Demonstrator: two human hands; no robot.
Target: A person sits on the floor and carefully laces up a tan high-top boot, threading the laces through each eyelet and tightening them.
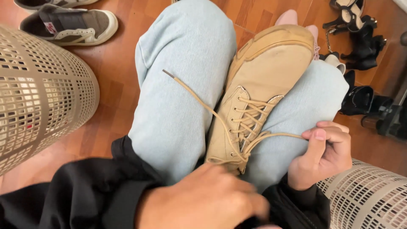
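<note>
The wooden floor point(123, 89) fills the background, and two pale plastic mesh baskets crowd it: a big basket point(40, 97) at the left edge and a second basket point(369, 195) at the lower right, just behind the right hand. The person's legs in light blue jeans point(178, 85) run up the middle of the view, and a tan lace-up boot point(258, 93) lies in the dip between the knees, touching both. Its long axis runs from the lower centre up to the right, toe and sole pointing away from the person, laced front facing up and ankle opening near the body. A grey and cream sneaker point(70, 25) sits on the floor at the top left, well apart, and a cluster of black shoes point(360, 42) stands at the top right. The left hand point(203, 203) covers the boot's ankle end; whether its fingers are curled or flat I cannot tell. The right hand point(324, 154) pinches one lace end point(280, 135) between thumb and forefinger, pulling it taut to the right. The other lace end point(186, 87) lies loose across the left thigh. Open floor shows between the left basket and the legs.
</note>
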